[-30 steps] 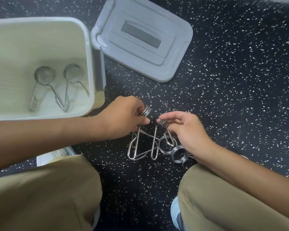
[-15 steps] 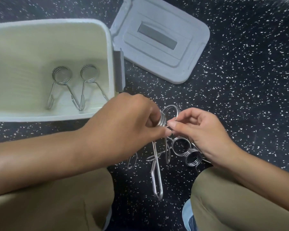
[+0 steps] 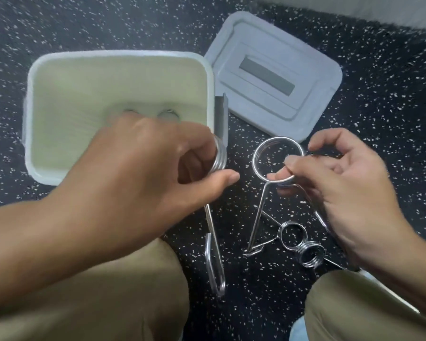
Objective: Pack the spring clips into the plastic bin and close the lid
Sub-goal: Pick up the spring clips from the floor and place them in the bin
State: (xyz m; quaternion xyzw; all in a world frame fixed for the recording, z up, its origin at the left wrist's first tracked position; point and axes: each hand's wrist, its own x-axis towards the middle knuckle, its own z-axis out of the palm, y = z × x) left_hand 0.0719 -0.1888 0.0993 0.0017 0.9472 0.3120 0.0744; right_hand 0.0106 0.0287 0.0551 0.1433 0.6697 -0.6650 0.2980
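we see left hand [image 3: 143,173] pinching 1 spring clip [image 3: 215,217], right hand [image 3: 340,193] pinching another [image 3: 276,168]. 2 clips [image 3: 298,244] on floor below right hand. bin [image 3: 118,55] beyond left hand holds 2; lid [image 3: 276,77] off. packing about half done.

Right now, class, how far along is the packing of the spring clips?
Done: two clips lie in the open plastic bin, mostly hidden. In hand: the left hand holds a clip by its coil; the right hand holds another clip. Left: two clips on the floor, and the lid lies beside the bin.
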